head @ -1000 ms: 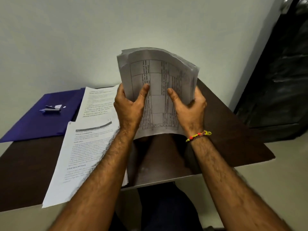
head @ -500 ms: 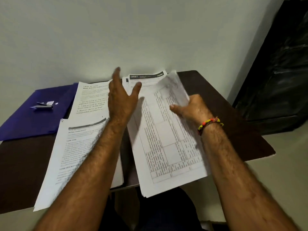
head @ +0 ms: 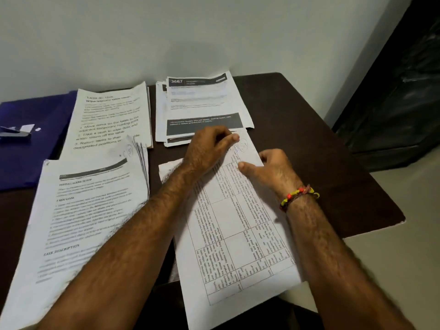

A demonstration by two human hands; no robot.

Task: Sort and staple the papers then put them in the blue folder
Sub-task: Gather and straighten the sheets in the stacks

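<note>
Since half a second ago the white stack of sheets printed with a ruled table has settled flat on the dark brown wooden table, and the left hand has dropped from its raised, spread pose onto the stack's far end. Its fingers are now curled, and thumb and fingertips pinch the top sheet's corner at about 12 o'clock of the stack. The right hand, with a bracelet of red and yellow beads at the wrist, grips the stack's far right edge, thumb lying on the print and fingers tucked under. The stack's near end overhangs the table edge at 6 o'clock.

Three other piles lie on the table: a white pile headed with a dark band and "3667" at 12 o'clock, a pile of typed instruction sheets at 10 o'clock, and a larger text pile at 8 o'clock. The flat blue plastic folder lies at 9 o'clock, partly under those left-hand piles, with a small silver stapler on it.
</note>
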